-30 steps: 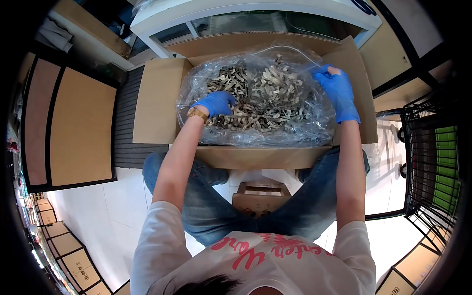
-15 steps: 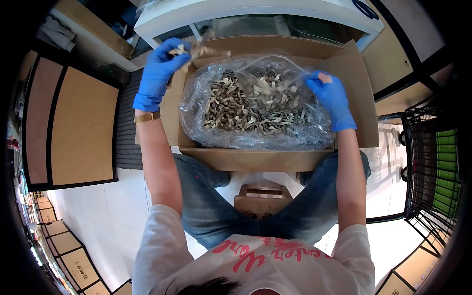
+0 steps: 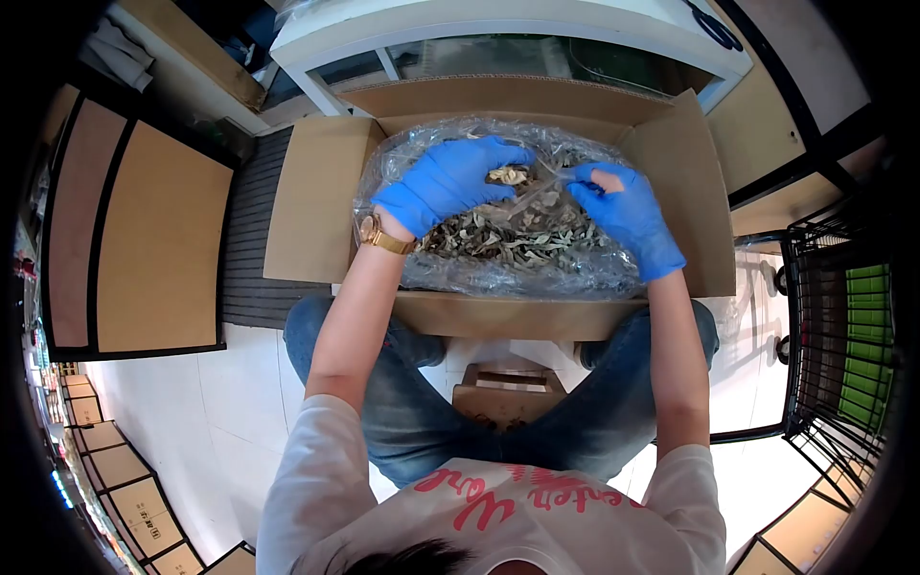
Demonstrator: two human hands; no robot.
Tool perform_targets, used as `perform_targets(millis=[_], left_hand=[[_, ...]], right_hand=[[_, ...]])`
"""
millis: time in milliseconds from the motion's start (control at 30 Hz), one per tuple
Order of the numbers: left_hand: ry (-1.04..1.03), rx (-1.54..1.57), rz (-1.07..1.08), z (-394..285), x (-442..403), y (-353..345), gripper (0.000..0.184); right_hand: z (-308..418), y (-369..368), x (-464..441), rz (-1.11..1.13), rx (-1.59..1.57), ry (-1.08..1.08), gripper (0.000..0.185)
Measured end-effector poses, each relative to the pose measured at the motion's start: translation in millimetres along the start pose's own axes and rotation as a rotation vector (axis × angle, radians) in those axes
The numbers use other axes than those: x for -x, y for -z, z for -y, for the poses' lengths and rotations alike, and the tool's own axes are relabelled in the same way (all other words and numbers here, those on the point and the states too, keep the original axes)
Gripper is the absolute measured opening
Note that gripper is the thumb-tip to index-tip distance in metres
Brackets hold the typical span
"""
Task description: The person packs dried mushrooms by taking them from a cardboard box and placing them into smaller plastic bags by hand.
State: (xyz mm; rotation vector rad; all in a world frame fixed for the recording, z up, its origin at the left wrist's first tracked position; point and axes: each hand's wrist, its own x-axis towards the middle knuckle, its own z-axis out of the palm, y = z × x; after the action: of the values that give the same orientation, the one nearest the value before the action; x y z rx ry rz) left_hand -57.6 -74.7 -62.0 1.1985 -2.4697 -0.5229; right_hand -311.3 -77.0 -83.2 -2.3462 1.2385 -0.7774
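My left hand (image 3: 450, 182), in a blue glove, reaches over the box with its fingers curled round a few pale dried pieces (image 3: 508, 175), which look like sliced dried mushrooms. My gloved right hand (image 3: 628, 216) pinches the edge of a small clear plastic bag (image 3: 544, 187), partly filled with similar pieces. Beneath both hands lie many grey-brown dried pieces (image 3: 498, 237) inside a large clear plastic liner (image 3: 479, 279). The liner sits in an open cardboard box (image 3: 508, 311), its flaps folded outward. My left fingers are at the small bag's mouth.
Behind the box stands a white-framed glass case (image 3: 498, 24), with dark-handled scissors (image 3: 714, 27) on top. A black wire cart (image 3: 834, 326) holding something green is at the right. Wooden cabinets (image 3: 163, 240) stand at the left. A small wooden stool (image 3: 508, 398) shows between my legs.
My left hand has come from beyond the box's left side, rightward and down to the small bag, carrying dried pieces. My right hand has shifted slightly left and down, still gripping the bag.
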Motion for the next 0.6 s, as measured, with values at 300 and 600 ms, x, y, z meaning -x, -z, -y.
perform_targets(millis=[300, 600], left_hand=[[0.006, 0.226, -0.477, 8, 5, 26, 0.042], [0.564, -0.039, 0.292, 94, 35, -97, 0.064]], right_hand=[[-44, 9, 0, -0.154, -0.041, -0.278, 0.019], [-46, 4, -2, -0.146, -0.098, -0.275, 0.019]])
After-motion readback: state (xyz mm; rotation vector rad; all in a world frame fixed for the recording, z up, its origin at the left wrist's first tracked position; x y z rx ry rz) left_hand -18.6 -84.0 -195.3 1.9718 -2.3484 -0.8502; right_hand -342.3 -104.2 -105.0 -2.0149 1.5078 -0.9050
